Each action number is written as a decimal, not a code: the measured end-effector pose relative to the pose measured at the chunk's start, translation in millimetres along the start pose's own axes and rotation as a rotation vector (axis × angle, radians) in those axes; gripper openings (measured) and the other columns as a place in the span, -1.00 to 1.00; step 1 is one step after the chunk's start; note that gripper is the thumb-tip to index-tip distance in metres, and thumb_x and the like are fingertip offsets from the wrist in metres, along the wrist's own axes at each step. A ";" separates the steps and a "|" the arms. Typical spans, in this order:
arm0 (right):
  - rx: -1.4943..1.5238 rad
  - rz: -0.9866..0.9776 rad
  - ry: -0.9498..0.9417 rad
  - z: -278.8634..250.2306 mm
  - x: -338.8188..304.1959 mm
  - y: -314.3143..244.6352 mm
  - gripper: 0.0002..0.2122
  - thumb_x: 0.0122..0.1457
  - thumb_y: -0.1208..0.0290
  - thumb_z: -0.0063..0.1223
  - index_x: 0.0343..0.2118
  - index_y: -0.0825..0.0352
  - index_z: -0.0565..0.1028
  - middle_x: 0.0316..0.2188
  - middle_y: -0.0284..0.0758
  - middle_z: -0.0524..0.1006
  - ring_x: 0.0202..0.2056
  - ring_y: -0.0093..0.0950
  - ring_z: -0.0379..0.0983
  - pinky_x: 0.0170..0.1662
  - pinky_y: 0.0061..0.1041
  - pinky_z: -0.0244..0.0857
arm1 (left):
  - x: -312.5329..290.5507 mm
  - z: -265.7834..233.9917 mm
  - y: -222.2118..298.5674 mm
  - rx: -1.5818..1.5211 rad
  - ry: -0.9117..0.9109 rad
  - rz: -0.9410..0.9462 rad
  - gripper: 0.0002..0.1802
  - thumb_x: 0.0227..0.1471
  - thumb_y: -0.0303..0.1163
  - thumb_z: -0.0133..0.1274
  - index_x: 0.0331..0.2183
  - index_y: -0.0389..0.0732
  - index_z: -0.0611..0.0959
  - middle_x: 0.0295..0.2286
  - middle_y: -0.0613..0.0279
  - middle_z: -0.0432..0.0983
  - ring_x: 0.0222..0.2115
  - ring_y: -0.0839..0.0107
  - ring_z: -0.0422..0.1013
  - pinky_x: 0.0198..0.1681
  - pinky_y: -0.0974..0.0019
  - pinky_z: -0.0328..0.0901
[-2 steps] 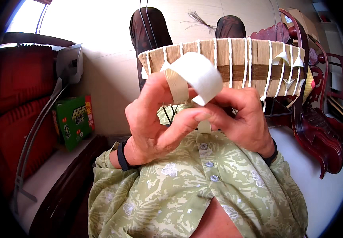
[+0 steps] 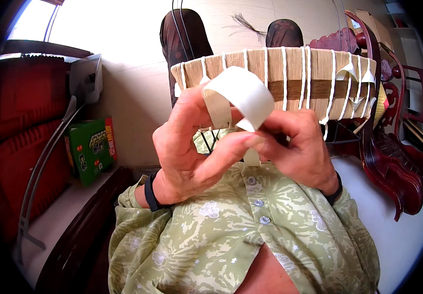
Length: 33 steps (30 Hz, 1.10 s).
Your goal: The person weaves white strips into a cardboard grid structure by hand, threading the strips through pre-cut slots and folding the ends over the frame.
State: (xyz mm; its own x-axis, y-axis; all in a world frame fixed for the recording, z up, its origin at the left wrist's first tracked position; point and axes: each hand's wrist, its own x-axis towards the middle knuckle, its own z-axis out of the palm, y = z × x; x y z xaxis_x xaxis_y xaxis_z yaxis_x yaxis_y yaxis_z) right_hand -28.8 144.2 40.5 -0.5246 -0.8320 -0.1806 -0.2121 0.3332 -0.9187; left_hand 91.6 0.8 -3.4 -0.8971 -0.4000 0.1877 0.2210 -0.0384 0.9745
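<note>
- Close above the green patterned shirt (image 2: 231, 235), both hands pinch a roll of white tape (image 2: 238, 95).
- Left hand (image 2: 187, 152) grips the roll's ring; right hand (image 2: 299, 147) pinches its loose end.
- Beyond stands a woven basket (image 2: 294, 81) wrapped with white cords.

Left hand (image 2: 187, 152) and right hand (image 2: 297, 147) raised close together at chest, fingers (image 2: 221, 152) pinched, dark wristbands on both wrists

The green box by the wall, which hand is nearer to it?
Left. The left hand is just right of the green box; the right hand lies farther right, beyond it.
</note>
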 end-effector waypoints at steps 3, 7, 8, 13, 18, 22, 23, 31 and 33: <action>-0.106 -0.067 -0.020 -2.4 -0.4 0.4 -0.87 0.17 0.44 0.21 -0.29 0.39 0.62 -0.65 -0.14 0.51 -0.65 -0.37 0.47 -0.57 -0.43 0.27 | 1.3 -0.8 -10.5 0.092 -0.026 0.177 -0.43 0.15 -0.51 0.15 0.08 -0.58 0.31 -0.04 -0.30 0.45 -0.03 -0.06 0.48 -0.02 -0.02 0.48; -0.123 -0.044 0.001 2.5 0.2 1.6 -0.88 0.15 0.46 0.21 -0.29 0.38 0.61 -0.62 -0.13 0.53 -0.61 -0.27 0.52 -0.54 -0.41 0.34 | 3.4 4.7 -4.6 0.193 0.004 0.181 -0.62 0.28 -0.53 -0.06 0.04 -0.58 0.34 -0.14 -0.28 0.52 -0.12 -0.01 0.53 -0.09 0.01 0.52; -0.157 -0.071 -0.017 1.8 -0.1 2.3 -0.88 0.15 0.46 0.22 -0.29 0.37 0.61 -0.62 -0.14 0.54 -0.61 -0.29 0.53 -0.54 -0.42 0.34 | 3.0 9.1 -5.8 0.172 0.054 0.180 -0.67 0.33 -0.51 -0.15 0.02 -0.57 0.37 -0.16 -0.25 0.55 -0.15 0.03 0.54 -0.09 0.06 0.51; -0.060 0.003 0.108 -1.9 -5.4 -5.6 -0.75 0.10 0.59 0.28 -0.13 0.44 0.57 -0.53 -0.41 0.58 -0.52 -0.72 0.44 -0.46 -0.67 0.27 | 4.4 14.4 -5.0 0.252 0.173 0.185 -0.82 0.19 -0.66 0.01 -0.16 -0.51 0.60 -0.26 -0.10 0.64 -0.30 0.26 0.60 -0.23 0.34 0.45; 0.390 0.085 0.010 8.0 1.3 -7.5 -0.77 0.23 0.53 0.20 -0.06 0.43 0.56 -0.45 -0.49 0.55 -0.53 -0.78 0.40 -0.48 -0.76 0.28 | 7.4 11.4 1.3 0.307 0.115 0.280 -0.75 0.15 -0.55 0.04 -0.15 -0.50 0.60 -0.09 -0.23 0.54 -0.06 0.02 0.48 0.03 0.12 0.33; 0.541 0.162 -0.071 4.7 4.6 0.0 -0.86 0.23 0.49 0.19 -0.18 0.37 0.60 -0.54 -0.49 0.53 -0.55 -0.78 0.37 -0.49 -0.71 0.25 | 8.5 -12.5 -0.6 0.477 -0.038 0.375 -0.51 0.20 -0.26 0.06 0.01 -0.49 0.55 -0.06 -0.21 0.52 -0.09 0.17 0.46 -0.02 0.20 0.33; 0.513 0.161 -0.080 5.0 3.2 2.8 -0.87 0.23 0.48 0.20 -0.20 0.35 0.62 -0.57 -0.48 0.54 -0.54 -0.78 0.37 -0.47 -0.69 0.27 | 7.0 -14.5 4.4 0.425 -0.030 0.317 -0.48 0.13 -0.23 0.17 -0.04 -0.48 0.58 -0.11 -0.15 0.55 -0.14 0.15 0.49 -0.05 0.20 0.35; 0.356 0.151 -0.233 2.8 7.4 7.8 -0.90 0.23 0.46 0.16 -0.26 0.37 0.59 -0.66 -0.47 0.45 -0.60 -0.74 0.35 -0.52 -0.64 0.21 | 23.3 -45.2 -1.6 -0.165 -0.306 0.101 -0.36 0.28 0.10 -0.10 -0.10 -0.36 0.63 -0.25 -0.14 0.55 -0.23 0.14 0.49 -0.14 0.12 0.41; 0.376 0.179 -0.293 -1.1 10.8 5.8 -0.90 0.23 0.46 0.16 -0.27 0.38 0.58 -0.66 -0.47 0.45 -0.60 -0.74 0.36 -0.52 -0.64 0.21 | 30.3 -46.5 -4.1 -0.183 -0.351 0.125 -0.48 0.27 -0.02 -0.03 -0.16 -0.36 0.64 -0.24 -0.16 0.55 -0.23 0.14 0.51 -0.16 0.13 0.42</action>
State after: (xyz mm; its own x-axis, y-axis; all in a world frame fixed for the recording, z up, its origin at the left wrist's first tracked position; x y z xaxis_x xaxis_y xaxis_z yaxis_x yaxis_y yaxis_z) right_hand -36.5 137.6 33.7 -0.2605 -0.8839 -0.3883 0.2000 0.3441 -0.9174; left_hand 81.3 -53.7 -7.4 -0.9282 -0.0762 0.3642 0.3721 -0.1843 0.9097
